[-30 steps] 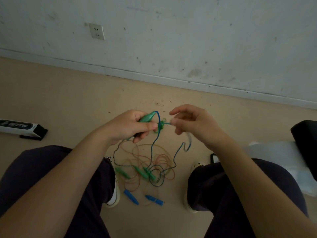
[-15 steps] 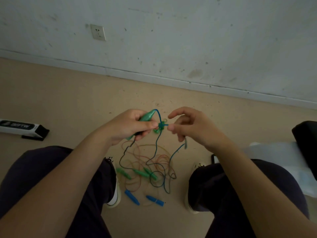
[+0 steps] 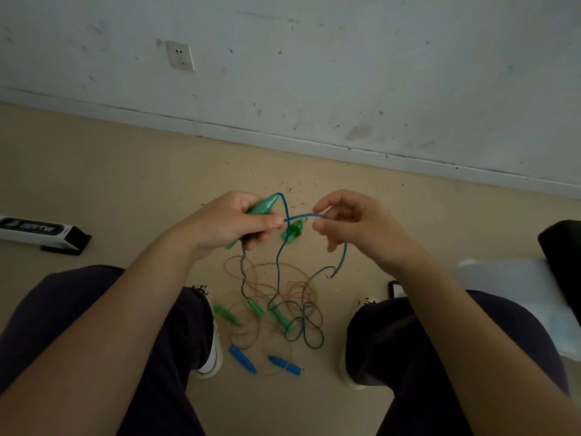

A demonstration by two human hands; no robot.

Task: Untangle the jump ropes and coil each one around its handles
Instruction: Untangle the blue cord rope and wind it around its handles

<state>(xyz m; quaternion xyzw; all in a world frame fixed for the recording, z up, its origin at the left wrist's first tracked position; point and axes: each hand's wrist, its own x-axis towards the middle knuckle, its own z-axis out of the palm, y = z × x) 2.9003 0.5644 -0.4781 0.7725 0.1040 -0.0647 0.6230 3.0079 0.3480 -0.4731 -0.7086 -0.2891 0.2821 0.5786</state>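
Nearest us, on the tan floor between our feet, lies the remaining tangle: two blue plastic handles, three green plastic handles and loops of thin orange cord. Above it, our left hand has its grip wrapped round a green tapered handle. Our right hand pinches the thin blue cord between thumb and forefinger, beside a small green knot. Judgement: hold the handle steady, feed slack toward the knot rather than pulling it taut, and let the hanging cord drop free of the floor pile.
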